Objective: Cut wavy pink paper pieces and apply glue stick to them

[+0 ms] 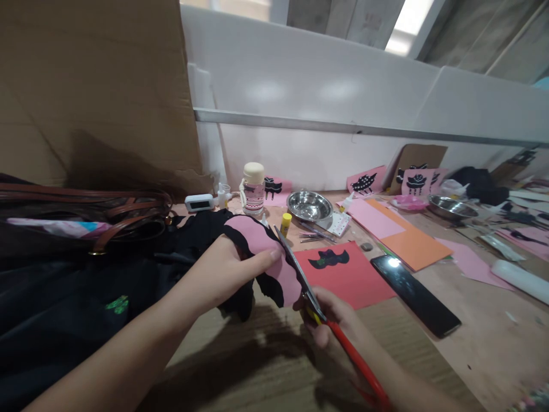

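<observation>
A wavy pink paper piece point(288, 276) with black material along its edges is pinched in my left hand point(234, 264), thumb on top. My right hand point(332, 323) is closed round red-handled scissors point(354, 356). The scissor blades point up and away, lying along the right edge of the pink piece. Just beyond, a red sheet point(351, 283) carries a black cut-out shape point(328, 258). A yellow glue stick point(285, 223) stands behind the blades.
A black phone point(416, 294) lies on the right, near orange paper point(422, 246). Behind are a metal bowl point(309, 207), a bottle point(253, 191) and a white device point(199, 202). Dark cloth point(55, 303) and a brown bag point(128, 214) fill the left.
</observation>
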The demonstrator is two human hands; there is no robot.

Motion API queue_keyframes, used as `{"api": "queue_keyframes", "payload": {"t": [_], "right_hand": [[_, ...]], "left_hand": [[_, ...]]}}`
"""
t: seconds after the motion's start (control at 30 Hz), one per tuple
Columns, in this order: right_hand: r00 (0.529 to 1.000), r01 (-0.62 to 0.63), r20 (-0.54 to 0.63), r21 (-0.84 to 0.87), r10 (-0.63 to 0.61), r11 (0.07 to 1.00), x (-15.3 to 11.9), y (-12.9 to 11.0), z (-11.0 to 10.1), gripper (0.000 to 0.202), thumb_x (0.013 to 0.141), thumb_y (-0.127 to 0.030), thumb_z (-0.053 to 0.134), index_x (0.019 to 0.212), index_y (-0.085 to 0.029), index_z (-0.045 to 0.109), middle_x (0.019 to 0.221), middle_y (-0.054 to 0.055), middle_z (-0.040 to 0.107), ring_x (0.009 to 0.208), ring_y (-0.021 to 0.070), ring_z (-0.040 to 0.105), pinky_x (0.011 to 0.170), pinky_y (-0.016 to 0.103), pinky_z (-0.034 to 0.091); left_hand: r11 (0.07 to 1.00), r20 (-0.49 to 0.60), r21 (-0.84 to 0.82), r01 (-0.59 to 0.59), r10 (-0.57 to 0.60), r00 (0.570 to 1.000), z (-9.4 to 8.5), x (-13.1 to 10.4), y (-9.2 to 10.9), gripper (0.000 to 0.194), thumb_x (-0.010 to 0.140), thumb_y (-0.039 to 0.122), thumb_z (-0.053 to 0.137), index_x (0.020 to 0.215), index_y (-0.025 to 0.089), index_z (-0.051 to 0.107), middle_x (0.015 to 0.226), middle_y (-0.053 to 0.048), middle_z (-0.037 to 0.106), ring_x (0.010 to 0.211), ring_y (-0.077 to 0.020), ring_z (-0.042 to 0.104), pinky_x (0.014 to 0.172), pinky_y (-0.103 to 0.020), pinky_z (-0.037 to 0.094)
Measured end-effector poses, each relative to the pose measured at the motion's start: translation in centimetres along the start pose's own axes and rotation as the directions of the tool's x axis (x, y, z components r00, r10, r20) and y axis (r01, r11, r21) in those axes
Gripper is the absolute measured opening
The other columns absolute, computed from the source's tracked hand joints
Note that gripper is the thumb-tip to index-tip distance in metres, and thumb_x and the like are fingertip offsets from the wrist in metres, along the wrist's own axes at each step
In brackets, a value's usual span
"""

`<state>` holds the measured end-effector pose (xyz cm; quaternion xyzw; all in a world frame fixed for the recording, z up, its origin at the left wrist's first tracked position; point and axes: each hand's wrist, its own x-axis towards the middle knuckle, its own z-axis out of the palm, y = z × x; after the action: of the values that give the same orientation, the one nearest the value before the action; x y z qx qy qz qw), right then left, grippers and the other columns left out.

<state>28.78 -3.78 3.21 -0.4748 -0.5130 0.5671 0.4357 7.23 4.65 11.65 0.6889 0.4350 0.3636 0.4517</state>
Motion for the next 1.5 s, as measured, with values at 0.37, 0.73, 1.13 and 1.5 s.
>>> {"api": "queue_keyframes", "payload": {"t": [0.37,0.73,1.13,1.5], "right_hand": [[0.999,0.028,-0.016,-0.021,-0.028,0.999,0.1,0.2,0.2,0.073,0.062,-0.084,0.081,0.096,-0.021,0.068,0.066,-0.004,0.051,0.061,0.014,0.04,0.059,0.028,0.028],[0.999,0.038,0.002,-0.02,-0.038,0.999,0.2,0.6,0.0,0.077,0.061,-0.087,0.079,0.097,-0.02,0.068,0.066,-0.007,0.043,0.06,0.0123,0.032,0.058,0.027,0.022],[0.997,0.077,-0.018,-0.041,-0.078,0.996,0.5,2.8,-0.3,0.062,0.072,-0.076,0.08,0.096,-0.021,0.067,0.066,-0.005,0.047,0.059,0.0131,0.036,0.056,0.027,0.025],[0.998,0.064,-0.01,-0.058,-0.065,0.996,0.4,2.6,-0.3,0.059,0.073,-0.073,0.081,0.097,-0.021,0.068,0.065,-0.004,0.051,0.06,0.0142,0.042,0.056,0.027,0.029]], "left_hand": [[0.996,0.003,0.057,0.064,-0.064,0.998,-0.2,0.0,0.0,0.038,0.085,0.049,0.071,0.062,0.02,0.063,0.06,0.001,0.06,0.056,-0.016,0.054,0.049,-0.024,0.04],[0.996,-0.045,0.023,0.091,-0.09,0.995,0.0,0.3,0.0,0.034,0.083,0.049,0.074,0.067,0.021,0.061,0.06,0.003,0.058,0.053,-0.0145,0.051,0.047,-0.024,0.037],[0.99,-0.077,0.08,0.12,-0.114,0.991,0.0,0.3,0.0,0.042,0.081,0.052,0.073,0.061,0.024,0.05,0.056,0.006,0.043,0.05,-0.0123,0.037,0.044,-0.025,0.027],[0.997,-0.027,-0.07,0.045,-0.046,0.999,0.1,0.4,-0.3,0.025,0.083,0.043,0.073,0.074,0.02,0.067,0.067,0.001,0.067,0.061,-0.0165,0.061,0.054,-0.025,0.047]]}}
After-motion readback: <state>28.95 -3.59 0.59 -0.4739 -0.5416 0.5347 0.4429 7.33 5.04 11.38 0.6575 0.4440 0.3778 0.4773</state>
